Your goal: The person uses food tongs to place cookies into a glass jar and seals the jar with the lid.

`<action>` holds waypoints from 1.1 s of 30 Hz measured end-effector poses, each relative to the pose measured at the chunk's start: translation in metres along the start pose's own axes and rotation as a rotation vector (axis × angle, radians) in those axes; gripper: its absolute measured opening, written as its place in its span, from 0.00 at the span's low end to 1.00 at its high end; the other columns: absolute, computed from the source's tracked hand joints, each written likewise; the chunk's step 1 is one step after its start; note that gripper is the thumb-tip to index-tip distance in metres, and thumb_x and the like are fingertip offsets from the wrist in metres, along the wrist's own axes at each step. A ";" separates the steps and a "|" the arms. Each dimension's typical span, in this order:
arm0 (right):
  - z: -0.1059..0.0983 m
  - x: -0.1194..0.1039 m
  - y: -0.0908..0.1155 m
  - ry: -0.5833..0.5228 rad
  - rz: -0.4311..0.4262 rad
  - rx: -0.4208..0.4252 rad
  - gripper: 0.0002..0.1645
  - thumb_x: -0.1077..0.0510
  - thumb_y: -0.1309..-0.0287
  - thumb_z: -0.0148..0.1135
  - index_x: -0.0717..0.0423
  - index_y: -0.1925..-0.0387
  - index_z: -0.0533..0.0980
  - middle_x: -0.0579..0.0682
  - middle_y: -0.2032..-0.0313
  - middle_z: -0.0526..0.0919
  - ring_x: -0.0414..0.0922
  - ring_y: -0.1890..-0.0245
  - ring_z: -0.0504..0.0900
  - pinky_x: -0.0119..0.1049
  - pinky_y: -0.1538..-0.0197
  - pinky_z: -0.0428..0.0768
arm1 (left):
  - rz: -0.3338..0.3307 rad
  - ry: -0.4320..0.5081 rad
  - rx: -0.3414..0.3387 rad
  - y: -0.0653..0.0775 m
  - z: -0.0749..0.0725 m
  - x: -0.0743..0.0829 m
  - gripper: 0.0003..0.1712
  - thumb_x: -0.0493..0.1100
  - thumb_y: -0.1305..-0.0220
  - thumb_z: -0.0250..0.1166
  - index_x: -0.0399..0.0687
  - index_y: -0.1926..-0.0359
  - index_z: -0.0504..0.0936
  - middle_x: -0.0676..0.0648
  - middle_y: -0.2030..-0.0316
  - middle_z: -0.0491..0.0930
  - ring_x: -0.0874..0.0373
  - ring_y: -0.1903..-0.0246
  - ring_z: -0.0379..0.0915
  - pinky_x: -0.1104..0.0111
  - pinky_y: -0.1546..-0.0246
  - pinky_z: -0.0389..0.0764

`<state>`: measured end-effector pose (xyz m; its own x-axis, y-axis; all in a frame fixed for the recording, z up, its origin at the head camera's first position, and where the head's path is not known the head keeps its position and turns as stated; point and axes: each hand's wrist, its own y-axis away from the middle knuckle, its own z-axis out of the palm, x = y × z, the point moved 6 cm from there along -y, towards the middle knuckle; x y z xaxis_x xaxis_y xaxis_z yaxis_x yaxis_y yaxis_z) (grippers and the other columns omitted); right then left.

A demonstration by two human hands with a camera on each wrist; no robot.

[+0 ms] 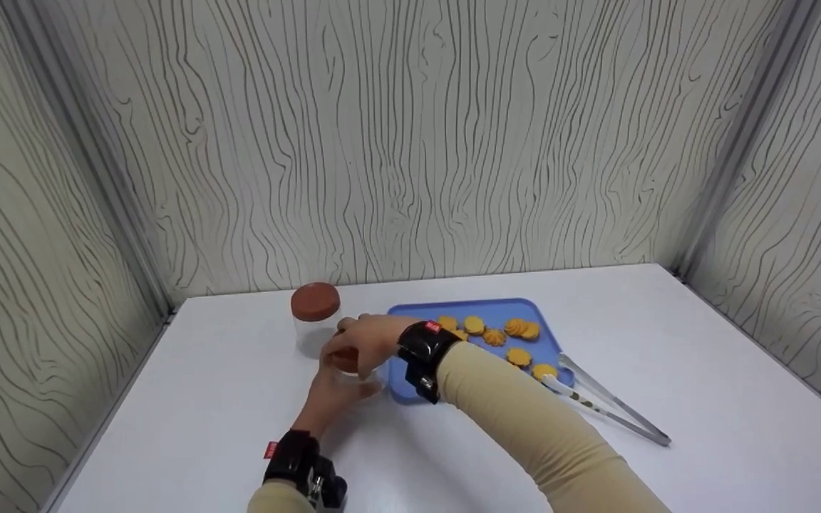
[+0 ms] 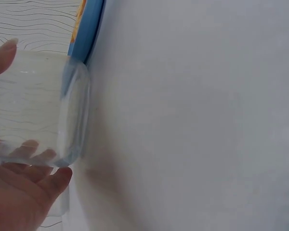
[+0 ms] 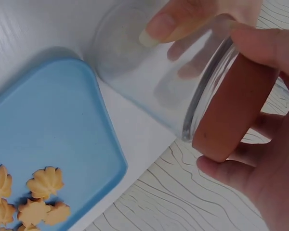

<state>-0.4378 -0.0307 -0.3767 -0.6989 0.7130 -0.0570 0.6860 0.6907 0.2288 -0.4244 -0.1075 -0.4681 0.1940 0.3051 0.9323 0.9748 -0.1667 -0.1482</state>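
A clear jar [image 2: 33, 101] with a reddish-brown lid [image 3: 238, 106] stands upright between both hands, left of the blue tray. My left hand [image 1: 336, 392] holds its see-through body, thumb on one side and fingers round the other. From above, my right hand [image 1: 375, 338] grips the rim of the lid with thumb and fingers. In the right wrist view the lid sits on the jar's mouth. No contents show inside the glass. Whether the jar's base touches the table cannot be told.
A second clear jar with a reddish-brown lid [image 1: 316, 303] stands just behind. The blue tray [image 3: 62, 110] at the right bears several yellow flower-shaped cookies [image 1: 494, 337]. Metal tongs [image 1: 631, 417] with a white patterned grip lean on its right edge. Wood-patterned panels [image 1: 410, 142] enclose the white table.
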 end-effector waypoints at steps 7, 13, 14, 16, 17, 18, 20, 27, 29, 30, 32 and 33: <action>0.000 0.000 0.007 0.089 -0.060 0.044 0.40 0.58 0.52 0.71 0.24 0.38 0.71 0.45 0.37 0.66 0.44 0.49 0.68 0.36 0.58 0.77 | -0.015 -0.012 -0.002 0.001 0.003 0.001 0.59 0.41 0.51 0.76 0.41 0.26 0.46 0.37 0.29 0.55 0.42 0.33 0.54 0.48 0.34 0.59; 0.002 0.000 0.012 0.122 -0.090 0.044 0.42 0.63 0.53 0.70 0.25 0.38 0.71 0.44 0.32 0.63 0.46 0.43 0.66 0.36 0.57 0.78 | -0.026 -0.031 -0.029 0.001 0.006 0.000 0.62 0.42 0.51 0.77 0.44 0.25 0.44 0.38 0.28 0.53 0.42 0.33 0.55 0.49 0.34 0.60; 0.001 -0.001 0.013 0.127 -0.091 0.038 0.42 0.64 0.53 0.69 0.25 0.39 0.72 0.44 0.32 0.63 0.46 0.43 0.66 0.36 0.57 0.78 | -0.021 -0.027 -0.035 0.001 0.006 0.000 0.62 0.42 0.51 0.77 0.44 0.25 0.43 0.38 0.28 0.53 0.42 0.33 0.54 0.49 0.34 0.59; -0.002 -0.002 0.015 0.121 -0.097 0.023 0.42 0.66 0.52 0.67 0.25 0.39 0.73 0.44 0.32 0.63 0.46 0.42 0.65 0.36 0.56 0.77 | -0.012 -0.012 -0.045 0.001 0.007 0.000 0.62 0.41 0.51 0.77 0.44 0.25 0.43 0.38 0.29 0.53 0.42 0.33 0.54 0.48 0.34 0.58; -0.005 -0.003 0.016 0.113 -0.102 0.017 0.42 0.67 0.52 0.66 0.26 0.39 0.73 0.44 0.32 0.63 0.46 0.41 0.64 0.36 0.55 0.77 | -0.009 -0.008 -0.048 0.001 0.006 0.001 0.62 0.40 0.52 0.77 0.44 0.25 0.44 0.37 0.29 0.54 0.41 0.33 0.54 0.47 0.34 0.58; -0.007 -0.004 0.017 0.102 -0.107 0.012 0.41 0.67 0.52 0.66 0.27 0.40 0.73 0.44 0.32 0.63 0.46 0.41 0.64 0.36 0.55 0.76 | -0.008 -0.002 -0.049 0.001 0.006 0.001 0.63 0.40 0.52 0.77 0.44 0.25 0.44 0.37 0.30 0.55 0.41 0.33 0.54 0.47 0.34 0.58; -0.012 -0.004 0.019 0.077 -0.121 0.014 0.39 0.66 0.51 0.65 0.28 0.40 0.74 0.45 0.32 0.63 0.46 0.40 0.64 0.36 0.52 0.76 | -0.012 0.003 -0.047 0.001 0.005 0.002 0.64 0.39 0.53 0.78 0.44 0.25 0.43 0.36 0.31 0.57 0.41 0.33 0.54 0.46 0.34 0.58; -0.019 0.008 0.027 -0.005 -0.114 0.063 0.41 0.61 0.53 0.70 0.32 0.36 0.72 0.50 0.31 0.62 0.49 0.39 0.65 0.40 0.45 0.73 | -0.015 0.030 -0.034 0.000 -0.002 0.002 0.64 0.39 0.54 0.78 0.37 0.27 0.43 0.33 0.32 0.58 0.39 0.35 0.57 0.46 0.36 0.61; -0.017 0.014 0.031 -0.046 -0.085 0.063 0.43 0.61 0.54 0.72 0.31 0.35 0.71 0.51 0.31 0.61 0.50 0.39 0.65 0.41 0.44 0.73 | -0.011 0.032 -0.027 0.001 -0.003 0.002 0.63 0.40 0.55 0.79 0.36 0.28 0.44 0.32 0.32 0.58 0.38 0.35 0.57 0.46 0.36 0.61; -0.017 0.017 0.033 -0.062 -0.070 0.061 0.44 0.60 0.54 0.72 0.31 0.35 0.70 0.51 0.31 0.61 0.50 0.39 0.65 0.42 0.44 0.73 | -0.010 0.034 -0.024 0.001 -0.004 0.002 0.63 0.40 0.55 0.79 0.35 0.28 0.45 0.31 0.33 0.59 0.37 0.35 0.57 0.45 0.36 0.61; -0.015 0.022 0.037 -0.096 -0.046 0.062 0.44 0.59 0.53 0.72 0.31 0.34 0.69 0.51 0.31 0.61 0.50 0.39 0.65 0.43 0.43 0.72 | -0.008 0.032 -0.017 0.002 -0.005 0.003 0.62 0.40 0.57 0.79 0.33 0.29 0.47 0.29 0.34 0.59 0.36 0.36 0.58 0.45 0.37 0.62; -0.015 0.025 0.040 -0.102 -0.037 0.066 0.45 0.59 0.53 0.72 0.30 0.33 0.68 0.51 0.31 0.61 0.49 0.39 0.65 0.44 0.44 0.73 | -0.025 0.028 -0.010 0.002 -0.005 0.002 0.62 0.41 0.57 0.79 0.33 0.30 0.48 0.29 0.35 0.60 0.36 0.37 0.58 0.45 0.38 0.62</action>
<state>-0.4310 0.0124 -0.3545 -0.7020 0.6931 -0.1639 0.6742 0.7209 0.1607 -0.4223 -0.1122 -0.4652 0.1663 0.2835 0.9445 0.9781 -0.1692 -0.1214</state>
